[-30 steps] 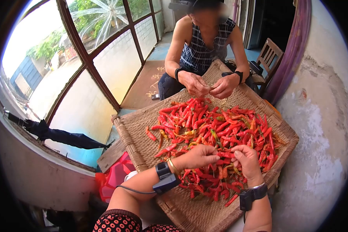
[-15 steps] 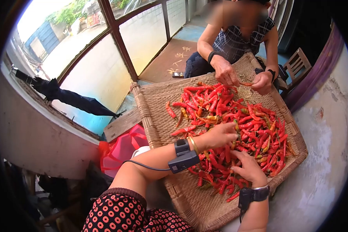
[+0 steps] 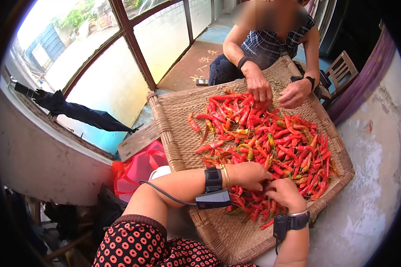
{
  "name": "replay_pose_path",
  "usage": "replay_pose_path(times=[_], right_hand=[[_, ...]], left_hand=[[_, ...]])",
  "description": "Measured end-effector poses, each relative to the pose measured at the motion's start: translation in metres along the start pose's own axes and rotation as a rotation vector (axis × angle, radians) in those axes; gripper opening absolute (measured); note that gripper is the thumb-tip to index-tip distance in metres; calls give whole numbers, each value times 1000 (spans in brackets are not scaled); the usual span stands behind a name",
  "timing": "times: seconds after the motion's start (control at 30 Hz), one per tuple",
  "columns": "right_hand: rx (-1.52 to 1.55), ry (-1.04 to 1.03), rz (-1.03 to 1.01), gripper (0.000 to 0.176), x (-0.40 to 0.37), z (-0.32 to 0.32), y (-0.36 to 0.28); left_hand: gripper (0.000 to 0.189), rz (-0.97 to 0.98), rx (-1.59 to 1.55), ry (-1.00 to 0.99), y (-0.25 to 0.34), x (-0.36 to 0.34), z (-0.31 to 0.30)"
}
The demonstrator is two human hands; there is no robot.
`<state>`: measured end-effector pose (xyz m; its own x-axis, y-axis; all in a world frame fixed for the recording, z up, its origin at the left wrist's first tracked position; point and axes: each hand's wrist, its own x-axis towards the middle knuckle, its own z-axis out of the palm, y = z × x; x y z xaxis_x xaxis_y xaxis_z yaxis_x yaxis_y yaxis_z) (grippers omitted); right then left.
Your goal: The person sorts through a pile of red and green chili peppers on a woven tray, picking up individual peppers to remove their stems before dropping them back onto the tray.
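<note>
A heap of red chili peppers (image 3: 294,147), a few of them green, yellow or orange, lies on a woven tray (image 3: 178,111). My left hand (image 3: 248,175) is low over the near part of the heap, its fingers curled down and pressed together. Close by on the right, my right hand (image 3: 286,194) has its thumb and fingers bent inward toward the left fingertips. The fingertips of both hands meet among the peppers, and whatever lies between them is hidden. Each of my wrists wears a strapped black device, along with a bracelet.
Across the tray sits another person, with one hand (image 3: 258,84) on the far peppers and the other hand (image 3: 295,94) above the bare weave. A folded black umbrella (image 3: 84,113) leans by the window. Pink bags (image 3: 142,167) stand left of the tray, and a wall (image 3: 365,191) rises on the right.
My left hand has come down and toward me, away from the greenish pepper, to meet my right hand. The other person's hands have parted, and the pepper between them is no longer visible.
</note>
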<state>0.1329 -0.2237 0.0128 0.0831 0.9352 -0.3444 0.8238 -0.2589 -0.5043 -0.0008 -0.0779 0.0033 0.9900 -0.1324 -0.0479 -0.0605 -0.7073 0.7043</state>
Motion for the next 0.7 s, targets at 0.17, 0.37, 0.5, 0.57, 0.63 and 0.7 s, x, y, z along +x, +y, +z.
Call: replay_pose_path(times=[0.17,0.37,0.5,0.57,0.63,0.7], right_hand=[[305,110,22,12,-4,-15,-15],[878,193,-98,15,-10,-18,-8],[1121,197,-173,26,-16,-24,-2],[1138,208,-181,31,-15,-22,0],[1221,307,-141,30,-15,-21,-1],[1269,410,-99,27,-12,-20,1]], left_hand=[[40,61,-74,185,2,0,4],[23,105,-193,196,6,-1,-4],[21,23,-116,129,8,-3,-10],[23,53,-230,175,3,-1,-6],[27,80,-346,220,0,1,-4],[33,-234,-669,85,8,-3,-20]])
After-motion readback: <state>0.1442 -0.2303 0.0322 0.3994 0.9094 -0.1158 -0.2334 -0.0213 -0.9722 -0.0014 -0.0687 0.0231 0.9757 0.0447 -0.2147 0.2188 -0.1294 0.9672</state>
